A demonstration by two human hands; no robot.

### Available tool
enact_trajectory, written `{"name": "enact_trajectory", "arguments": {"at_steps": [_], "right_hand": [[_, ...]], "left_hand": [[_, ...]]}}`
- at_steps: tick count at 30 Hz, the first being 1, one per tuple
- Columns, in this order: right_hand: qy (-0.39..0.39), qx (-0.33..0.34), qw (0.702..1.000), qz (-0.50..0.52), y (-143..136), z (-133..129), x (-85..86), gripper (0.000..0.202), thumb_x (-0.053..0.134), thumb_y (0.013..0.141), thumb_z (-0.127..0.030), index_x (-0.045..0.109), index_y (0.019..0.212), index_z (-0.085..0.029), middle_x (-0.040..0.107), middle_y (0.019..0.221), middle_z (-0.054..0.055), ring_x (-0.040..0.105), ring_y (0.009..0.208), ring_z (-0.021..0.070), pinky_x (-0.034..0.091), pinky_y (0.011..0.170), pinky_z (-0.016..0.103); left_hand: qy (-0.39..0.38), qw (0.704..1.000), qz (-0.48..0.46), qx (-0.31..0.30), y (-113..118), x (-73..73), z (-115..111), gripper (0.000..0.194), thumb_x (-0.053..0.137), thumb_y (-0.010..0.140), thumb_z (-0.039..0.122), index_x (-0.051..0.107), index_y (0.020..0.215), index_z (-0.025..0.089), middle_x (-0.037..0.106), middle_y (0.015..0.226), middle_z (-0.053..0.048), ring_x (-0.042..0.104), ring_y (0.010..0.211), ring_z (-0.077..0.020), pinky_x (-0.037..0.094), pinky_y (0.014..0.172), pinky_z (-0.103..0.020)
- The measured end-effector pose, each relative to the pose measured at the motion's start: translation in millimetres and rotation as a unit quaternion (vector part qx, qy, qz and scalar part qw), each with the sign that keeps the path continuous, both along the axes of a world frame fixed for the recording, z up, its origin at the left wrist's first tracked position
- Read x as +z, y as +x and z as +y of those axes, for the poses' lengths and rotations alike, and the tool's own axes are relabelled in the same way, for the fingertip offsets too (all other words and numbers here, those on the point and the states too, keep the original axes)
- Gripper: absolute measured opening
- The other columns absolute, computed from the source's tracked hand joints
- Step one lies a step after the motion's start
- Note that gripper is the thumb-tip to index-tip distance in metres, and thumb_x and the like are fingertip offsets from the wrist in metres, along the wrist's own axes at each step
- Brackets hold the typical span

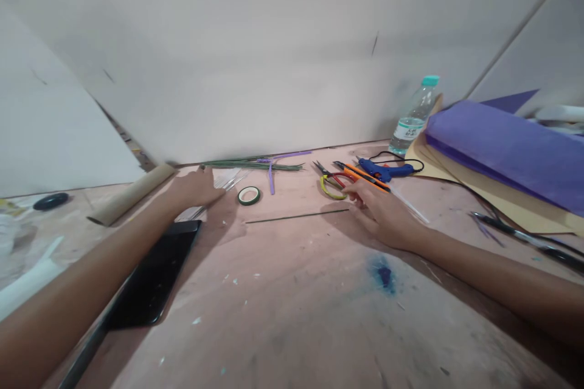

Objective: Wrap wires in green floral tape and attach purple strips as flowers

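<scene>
My left hand (199,187) rests over clear sticks (229,179) at the left, beside the green wire bundle (255,164); its fingertips are partly hidden and I cannot make out a hold. My right hand (367,203) has its fingers at the handles of the scissors (332,181), with thumb and fingertips near the right end of a thin green wire (296,216) lying on the table. Whether the fingers grip anything is unclear. A roll of green tape (249,196) and a purple strip (271,178) lie between the hands.
An orange cutter (360,175) and blue glue gun (387,170) lie beyond my right hand, near a water bottle (413,120). Purple paper (493,146) and a pen (524,238) are at right. A black tablet (155,276) and cardboard tube (130,196) are at left.
</scene>
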State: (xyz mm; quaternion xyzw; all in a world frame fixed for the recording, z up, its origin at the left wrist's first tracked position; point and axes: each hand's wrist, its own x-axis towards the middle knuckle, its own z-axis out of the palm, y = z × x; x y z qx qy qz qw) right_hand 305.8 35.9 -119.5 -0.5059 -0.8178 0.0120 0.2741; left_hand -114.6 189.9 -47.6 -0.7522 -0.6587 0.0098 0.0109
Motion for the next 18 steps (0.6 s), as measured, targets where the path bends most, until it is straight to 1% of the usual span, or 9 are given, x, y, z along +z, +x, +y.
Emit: {"name": "enact_trajectory", "arguments": {"at_steps": [2,5,8,14,18], "right_hand": [[-0.002,0.011,1.0,-0.005,1,1,-0.8,0.023,0.052,0.101,-0.023,0.06,0.122,-0.019,0.072,0.116,0.016,0.071,0.094,0.0296,0.052,0.079,0.039],[-0.006,0.02,1.0,-0.009,2,1,-1.5,0.02,0.05,0.102,-0.024,0.06,0.118,-0.02,0.072,0.112,0.015,0.071,0.094,0.0295,0.052,0.079,0.039],[-0.011,0.026,1.0,-0.01,2,1,-1.1,0.018,0.05,0.102,-0.023,0.061,0.116,-0.02,0.072,0.108,0.015,0.07,0.095,0.0295,0.052,0.079,0.038],[-0.025,0.029,0.999,-0.013,2,2,2.0,0.014,0.052,0.1,-0.021,0.062,0.109,-0.02,0.072,0.108,0.014,0.069,0.096,0.0294,0.051,0.08,0.038],[-0.032,0.032,0.999,-0.012,1,1,3.0,0.013,0.053,0.098,-0.02,0.062,0.107,-0.02,0.072,0.104,0.012,0.069,0.098,0.0295,0.051,0.083,0.039]], "left_hand": [[-0.037,0.999,0.032,0.005,-4,-3.0,11,0.039,0.068,0.103,0.037,0.064,0.135,0.017,0.067,0.136,-0.013,0.069,0.115,-0.0277,0.062,0.096,-0.049],[-0.081,0.995,0.056,-0.003,-9,-4.2,21,0.037,0.068,0.103,0.037,0.065,0.134,0.018,0.067,0.136,-0.012,0.069,0.115,-0.027,0.062,0.096,-0.048],[-0.103,0.992,0.069,-0.012,-14,-4.4,27,0.038,0.068,0.102,0.037,0.064,0.135,0.017,0.067,0.136,-0.012,0.069,0.115,-0.0273,0.062,0.096,-0.048],[-0.109,0.99,0.081,-0.021,-20,-12.9,35,0.039,0.069,0.102,0.037,0.064,0.135,0.017,0.067,0.135,-0.012,0.069,0.115,-0.0279,0.062,0.096,-0.049],[-0.089,0.995,0.044,-0.03,-23,-16.5,39,0.039,0.069,0.102,0.037,0.064,0.135,0.017,0.067,0.135,-0.012,0.069,0.115,-0.0282,0.062,0.096,-0.049]]}}
